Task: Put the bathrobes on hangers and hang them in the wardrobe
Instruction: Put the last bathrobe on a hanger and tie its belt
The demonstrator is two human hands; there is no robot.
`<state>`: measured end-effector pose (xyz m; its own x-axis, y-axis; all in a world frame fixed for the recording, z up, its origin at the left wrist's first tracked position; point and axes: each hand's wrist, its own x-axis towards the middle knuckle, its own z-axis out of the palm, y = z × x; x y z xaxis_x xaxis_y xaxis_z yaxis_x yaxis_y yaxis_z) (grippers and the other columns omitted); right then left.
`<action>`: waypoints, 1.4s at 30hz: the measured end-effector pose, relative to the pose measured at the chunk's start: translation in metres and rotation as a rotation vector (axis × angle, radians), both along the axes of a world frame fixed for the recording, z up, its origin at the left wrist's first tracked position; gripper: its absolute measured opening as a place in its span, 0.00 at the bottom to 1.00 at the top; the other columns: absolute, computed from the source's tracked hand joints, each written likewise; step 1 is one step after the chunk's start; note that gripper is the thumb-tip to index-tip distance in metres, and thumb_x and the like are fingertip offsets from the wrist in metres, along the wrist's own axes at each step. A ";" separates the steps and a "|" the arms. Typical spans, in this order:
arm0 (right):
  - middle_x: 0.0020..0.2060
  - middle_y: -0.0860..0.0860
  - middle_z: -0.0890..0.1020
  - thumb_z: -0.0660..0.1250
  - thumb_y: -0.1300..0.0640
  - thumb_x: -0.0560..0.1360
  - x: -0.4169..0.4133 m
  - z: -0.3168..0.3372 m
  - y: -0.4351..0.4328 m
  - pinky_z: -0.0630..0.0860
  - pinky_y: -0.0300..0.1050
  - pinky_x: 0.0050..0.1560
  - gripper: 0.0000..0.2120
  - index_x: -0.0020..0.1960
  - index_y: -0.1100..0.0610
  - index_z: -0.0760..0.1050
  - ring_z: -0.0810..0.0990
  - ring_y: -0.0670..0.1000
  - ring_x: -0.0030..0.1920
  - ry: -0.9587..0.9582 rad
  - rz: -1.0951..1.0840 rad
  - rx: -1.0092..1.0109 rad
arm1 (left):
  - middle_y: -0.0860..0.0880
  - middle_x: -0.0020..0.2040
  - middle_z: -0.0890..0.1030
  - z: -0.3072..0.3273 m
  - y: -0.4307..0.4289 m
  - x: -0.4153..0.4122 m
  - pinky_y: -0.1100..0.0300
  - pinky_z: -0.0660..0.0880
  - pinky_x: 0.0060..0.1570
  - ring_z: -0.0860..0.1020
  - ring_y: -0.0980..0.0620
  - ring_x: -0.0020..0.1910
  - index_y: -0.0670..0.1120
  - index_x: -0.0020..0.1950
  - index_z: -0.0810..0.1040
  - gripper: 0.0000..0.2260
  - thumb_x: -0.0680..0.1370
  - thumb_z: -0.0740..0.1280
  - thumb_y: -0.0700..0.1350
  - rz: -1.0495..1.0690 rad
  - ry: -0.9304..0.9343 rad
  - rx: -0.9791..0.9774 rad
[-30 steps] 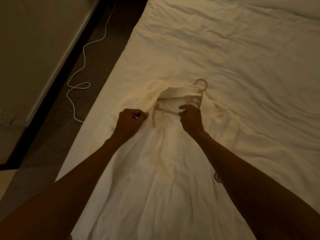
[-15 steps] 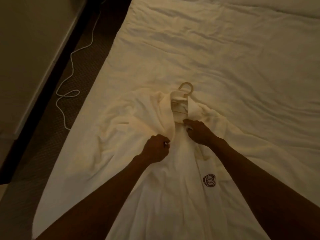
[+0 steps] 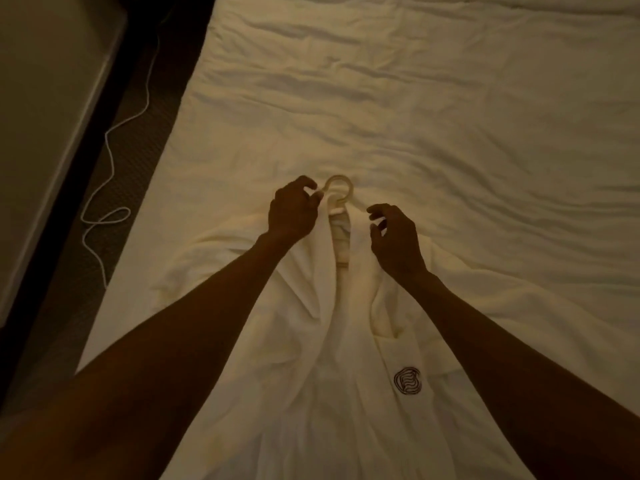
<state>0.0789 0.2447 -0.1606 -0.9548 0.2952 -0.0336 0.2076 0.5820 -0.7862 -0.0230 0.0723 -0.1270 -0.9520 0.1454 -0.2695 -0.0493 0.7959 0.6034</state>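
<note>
**Bathrobe** [image 3: 311, 341]: cream, laid front-up along the near part of the bed [image 3: 450, 116], dark embroidered emblem [image 3: 408, 381] on its chest.

**Hanger** [image 3: 342, 249]: wooden, inside the robe, a strip showing between the lapels, hook [image 3: 349, 190] clear of the collar.

**Change:** a second ago the front lay spread open with the hanger bar exposed. The lapels are now drawn together over it, and both hands have moved up from the lapels to the collar. Judged: the robe is seated on the hanger and close to ready for lifting; hanging in the wardrobe is not yet done.

**Left hand** [image 3: 292, 211]: fingers curled, pinching the collar edge just beside the hook.

**Right hand** [image 3: 394, 239]: fingers loosely curled, hovering over the right lapel, holding nothing visible.

**Floor, left of bed:** white cable [image 3: 148, 98].
</note>
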 end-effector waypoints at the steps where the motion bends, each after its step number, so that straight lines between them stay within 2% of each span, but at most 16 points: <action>1: 0.53 0.52 0.79 0.64 0.67 0.75 -0.005 -0.002 0.001 0.74 0.34 0.49 0.15 0.61 0.58 0.76 0.78 0.47 0.47 0.026 -0.004 0.035 | 0.45 0.54 0.81 -0.005 0.009 -0.014 0.53 0.76 0.53 0.80 0.43 0.52 0.48 0.63 0.76 0.15 0.80 0.66 0.53 -0.007 -0.007 0.052; 3: 0.57 0.53 0.79 0.65 0.64 0.75 -0.016 -0.004 0.004 0.74 0.42 0.57 0.16 0.63 0.58 0.75 0.77 0.51 0.54 0.019 0.005 0.130 | 0.43 0.62 0.77 -0.015 0.028 -0.036 0.45 0.78 0.56 0.79 0.42 0.57 0.49 0.71 0.70 0.22 0.79 0.66 0.56 -0.018 -0.102 0.092; 5: 0.61 0.54 0.79 0.65 0.58 0.77 -0.025 -0.006 0.006 0.69 0.49 0.62 0.17 0.65 0.56 0.75 0.75 0.55 0.60 -0.062 0.023 0.263 | 0.42 0.67 0.75 -0.024 0.046 -0.054 0.43 0.77 0.58 0.78 0.40 0.60 0.48 0.72 0.70 0.24 0.79 0.67 0.55 -0.020 -0.229 0.117; 8: 0.59 0.54 0.79 0.62 0.46 0.79 -0.041 -0.010 0.013 0.68 0.53 0.61 0.19 0.64 0.55 0.75 0.75 0.57 0.60 -0.297 0.055 0.415 | 0.43 0.56 0.83 -0.029 0.060 -0.075 0.49 0.78 0.58 0.81 0.43 0.56 0.45 0.57 0.83 0.09 0.79 0.66 0.43 -0.061 -0.225 0.080; 11: 0.53 0.53 0.81 0.62 0.43 0.78 -0.058 -0.013 0.024 0.73 0.50 0.54 0.17 0.56 0.54 0.79 0.78 0.57 0.54 -0.541 0.059 0.252 | 0.44 0.51 0.84 -0.032 0.061 -0.092 0.51 0.78 0.56 0.81 0.45 0.53 0.45 0.53 0.85 0.08 0.80 0.67 0.43 -0.139 -0.212 0.047; 13: 0.49 0.54 0.83 0.64 0.48 0.78 -0.068 -0.012 0.034 0.73 0.46 0.48 0.11 0.49 0.53 0.81 0.80 0.56 0.50 -0.448 -0.049 0.126 | 0.44 0.51 0.84 -0.028 0.063 -0.103 0.51 0.78 0.55 0.81 0.46 0.52 0.44 0.53 0.85 0.09 0.78 0.70 0.48 -0.189 -0.218 0.063; 15: 0.46 0.53 0.84 0.65 0.55 0.78 -0.077 -0.009 0.043 0.69 0.42 0.44 0.07 0.46 0.55 0.81 0.80 0.55 0.49 -0.338 -0.127 0.101 | 0.43 0.51 0.84 -0.026 0.068 -0.121 0.53 0.78 0.54 0.81 0.46 0.51 0.43 0.54 0.85 0.11 0.77 0.72 0.48 -0.214 -0.176 0.052; 18: 0.48 0.54 0.84 0.63 0.60 0.79 -0.090 -0.011 0.053 0.66 0.41 0.44 0.07 0.48 0.59 0.79 0.80 0.55 0.50 -0.281 -0.217 0.075 | 0.44 0.53 0.84 -0.031 0.080 -0.150 0.57 0.76 0.53 0.80 0.47 0.54 0.44 0.54 0.84 0.10 0.77 0.72 0.48 -0.186 -0.055 -0.001; 20: 0.46 0.54 0.83 0.63 0.53 0.80 -0.097 -0.016 0.058 0.67 0.43 0.45 0.10 0.49 0.59 0.79 0.80 0.56 0.49 -0.316 -0.247 0.058 | 0.46 0.54 0.84 -0.043 0.086 -0.157 0.60 0.74 0.51 0.80 0.48 0.55 0.44 0.54 0.84 0.09 0.78 0.71 0.47 -0.150 -0.020 -0.016; 25: 0.43 0.49 0.79 0.60 0.33 0.76 -0.082 -0.027 0.074 0.76 0.51 0.51 0.21 0.45 0.51 0.75 0.79 0.53 0.46 -0.476 -0.101 0.148 | 0.43 0.55 0.82 -0.073 0.080 -0.134 0.62 0.73 0.48 0.80 0.47 0.53 0.43 0.58 0.81 0.10 0.79 0.67 0.46 -0.108 0.031 0.086; 28: 0.44 0.48 0.80 0.56 0.25 0.71 -0.058 -0.027 0.084 0.77 0.52 0.52 0.28 0.47 0.50 0.76 0.78 0.51 0.45 -0.497 -0.083 0.224 | 0.43 0.61 0.77 -0.067 0.074 -0.114 0.72 0.71 0.47 0.77 0.55 0.51 0.45 0.65 0.77 0.14 0.80 0.66 0.47 -0.192 0.187 0.230; 30: 0.46 0.47 0.81 0.56 0.24 0.70 -0.042 -0.025 0.090 0.76 0.52 0.53 0.31 0.51 0.50 0.77 0.78 0.50 0.47 -0.461 -0.091 0.194 | 0.44 0.62 0.76 -0.062 0.068 -0.099 0.74 0.71 0.49 0.77 0.56 0.50 0.45 0.65 0.77 0.14 0.80 0.65 0.47 -0.281 0.333 0.256; 33: 0.53 0.48 0.79 0.62 0.28 0.70 -0.016 -0.020 0.093 0.75 0.53 0.56 0.30 0.58 0.50 0.74 0.77 0.51 0.53 -0.388 -0.079 0.152 | 0.46 0.60 0.77 -0.055 0.053 -0.072 0.63 0.74 0.53 0.77 0.51 0.54 0.45 0.63 0.77 0.13 0.80 0.64 0.48 -0.327 0.456 0.245; 35: 0.56 0.50 0.76 0.64 0.32 0.72 0.005 -0.018 0.091 0.73 0.55 0.57 0.27 0.60 0.52 0.71 0.75 0.53 0.55 -0.287 -0.103 0.186 | 0.47 0.58 0.78 -0.049 0.040 -0.049 0.57 0.74 0.54 0.76 0.49 0.53 0.46 0.62 0.77 0.12 0.80 0.65 0.48 -0.294 0.483 0.186; 39: 0.58 0.52 0.74 0.65 0.42 0.77 0.058 -0.005 0.073 0.71 0.50 0.56 0.22 0.62 0.56 0.70 0.73 0.53 0.56 -0.075 -0.144 0.297 | 0.49 0.54 0.78 -0.034 0.004 0.010 0.56 0.72 0.52 0.75 0.49 0.50 0.49 0.63 0.76 0.12 0.80 0.64 0.48 -0.273 0.410 0.136; 42: 0.55 0.51 0.74 0.65 0.46 0.78 0.102 0.010 0.045 0.70 0.45 0.51 0.17 0.59 0.57 0.72 0.73 0.50 0.51 -0.002 -0.127 0.301 | 0.51 0.53 0.79 -0.019 -0.026 0.059 0.57 0.73 0.50 0.76 0.51 0.48 0.49 0.63 0.76 0.12 0.81 0.63 0.50 -0.271 0.355 0.110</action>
<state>0.1805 0.2899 -0.1509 -0.9100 0.4085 0.0716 0.2944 0.7579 -0.5822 0.0355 0.0461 -0.1458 -0.9062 0.4116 0.0971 0.3769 0.6816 0.6272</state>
